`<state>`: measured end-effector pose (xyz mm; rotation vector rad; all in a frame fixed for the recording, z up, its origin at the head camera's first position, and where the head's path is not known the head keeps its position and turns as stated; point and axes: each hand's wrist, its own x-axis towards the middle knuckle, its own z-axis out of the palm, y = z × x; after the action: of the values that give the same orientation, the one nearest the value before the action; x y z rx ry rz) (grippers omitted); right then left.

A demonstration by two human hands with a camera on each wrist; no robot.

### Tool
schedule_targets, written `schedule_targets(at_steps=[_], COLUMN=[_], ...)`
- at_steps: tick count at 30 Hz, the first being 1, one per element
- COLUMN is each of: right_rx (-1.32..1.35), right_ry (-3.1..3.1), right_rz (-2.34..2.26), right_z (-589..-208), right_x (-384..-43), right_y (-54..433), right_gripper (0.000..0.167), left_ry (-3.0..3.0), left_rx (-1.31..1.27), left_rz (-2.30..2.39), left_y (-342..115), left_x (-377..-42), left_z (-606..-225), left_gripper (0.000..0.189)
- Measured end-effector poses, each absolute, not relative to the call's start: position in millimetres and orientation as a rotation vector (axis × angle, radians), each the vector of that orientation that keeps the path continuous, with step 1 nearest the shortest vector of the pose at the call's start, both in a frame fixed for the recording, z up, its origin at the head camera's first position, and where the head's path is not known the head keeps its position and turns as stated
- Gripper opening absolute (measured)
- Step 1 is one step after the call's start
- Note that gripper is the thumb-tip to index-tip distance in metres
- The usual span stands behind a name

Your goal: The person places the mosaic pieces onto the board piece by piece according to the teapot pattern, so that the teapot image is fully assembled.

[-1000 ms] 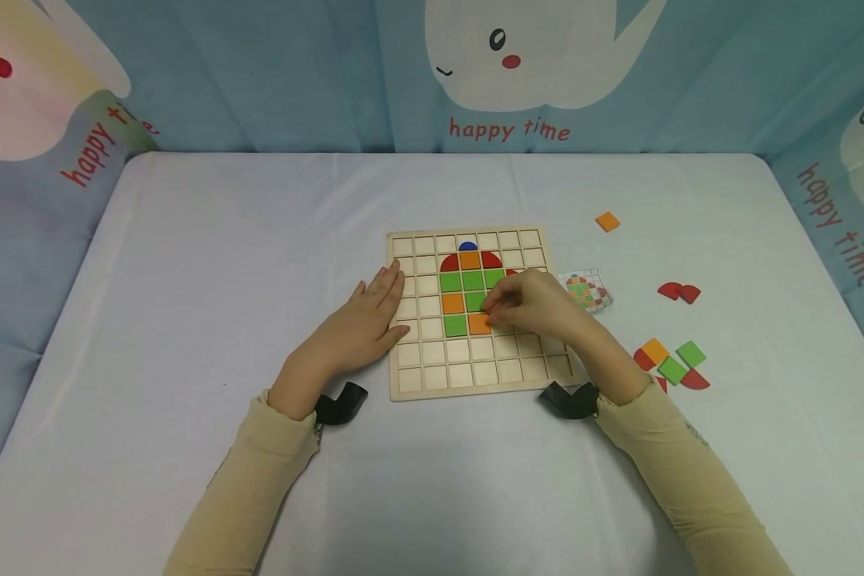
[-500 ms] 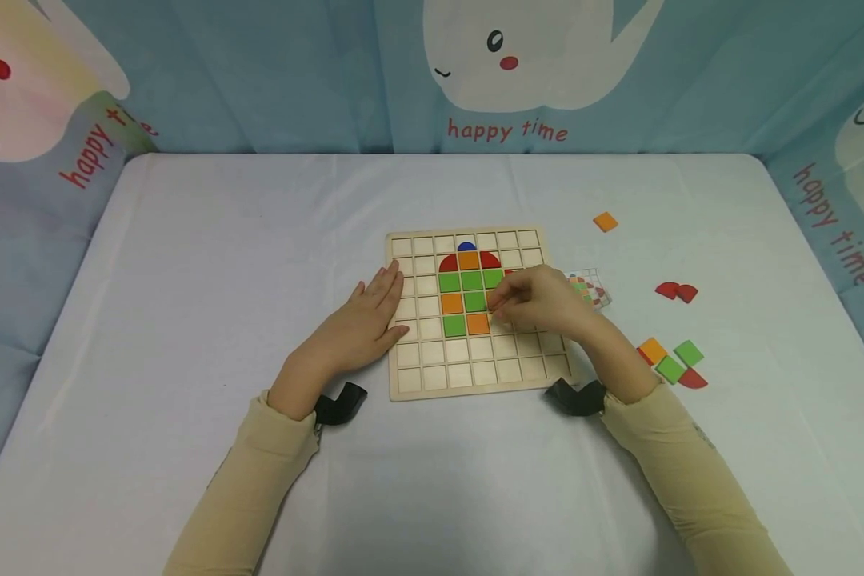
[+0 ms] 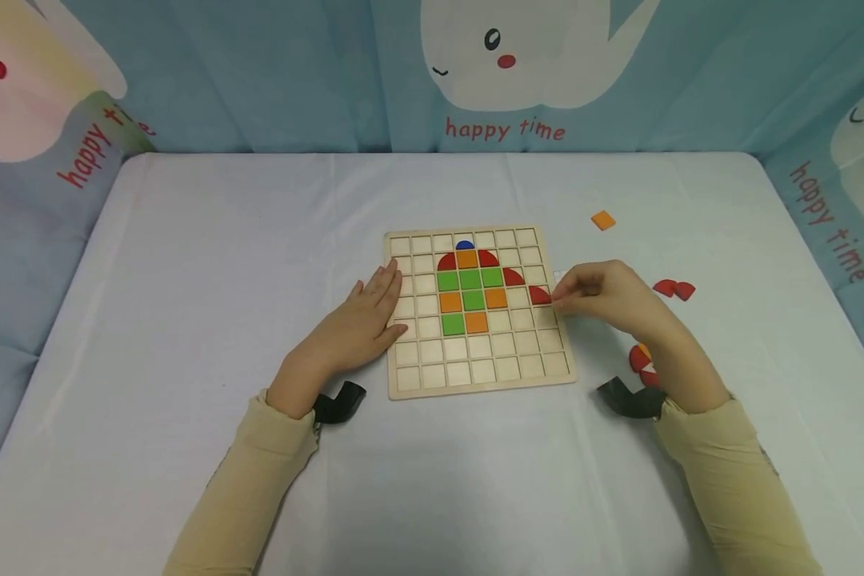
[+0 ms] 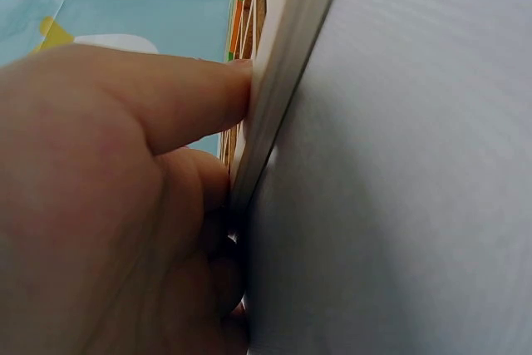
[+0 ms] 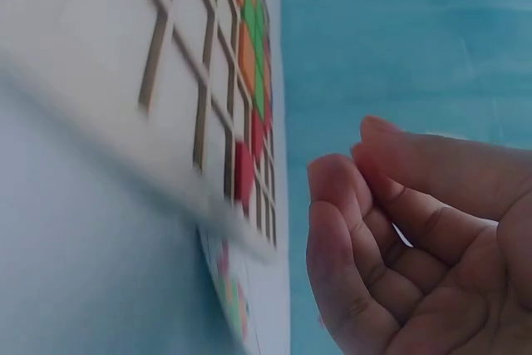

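Your left hand [image 3: 356,324] rests flat on the left side of the square pale wooden grid board [image 3: 479,371]; your right hand [image 3: 608,296], loosely curled beside it, shows nothing grasped. Most visible tiles sit in cells; an orange square tile [image 3: 603,220] and red quarter-round tiles [image 3: 684,291] lie loose.

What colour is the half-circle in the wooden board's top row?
The little half-circle is blue, clearest in the head view.

Head view looks forward-down from above; close, low wrist views share the board [image 3: 500,322].
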<state>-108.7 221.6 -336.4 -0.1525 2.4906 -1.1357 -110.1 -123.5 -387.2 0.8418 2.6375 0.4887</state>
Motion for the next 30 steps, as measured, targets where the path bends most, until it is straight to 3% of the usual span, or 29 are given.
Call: schedule_targets(at_steps=[30], right_rx=[0.111], right_ry=[2.622], right_rz=[-0.869], right_z=[-337.2], right_x=[-53.6], right_y=[343.7], right_gripper=[0.027], left_ry=[2.623], left_rx=[0.841], left_rz=[0.503], left_y=[-123.5], left_x=[-112.2], left_z=[-388.5], left_gripper=[0.071])
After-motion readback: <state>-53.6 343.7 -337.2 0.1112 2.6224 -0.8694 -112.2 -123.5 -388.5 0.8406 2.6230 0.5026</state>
